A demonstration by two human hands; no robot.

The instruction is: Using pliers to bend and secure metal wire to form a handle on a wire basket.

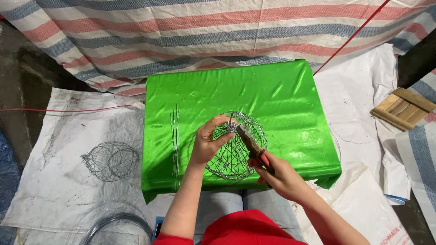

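Wire basket [236, 145] sat on the green surface [290, 95]; my left hand [208, 143] gripped its rim, my right hand [277, 174] clamped pliers [249, 141] at the knot, mid-twist. Tightening seemingly needed steadiness.

A worktop [290, 90] covered in shiny green cloth stands on the floor. On its left part lies a bundle of straight wires [175, 136]; a round wire basket [236, 145] rests near its front edge. White sacks [54, 181] cover the floor around it, with a finished wire basket [110, 160] on the left and a wooden frame [402, 108] on the right.
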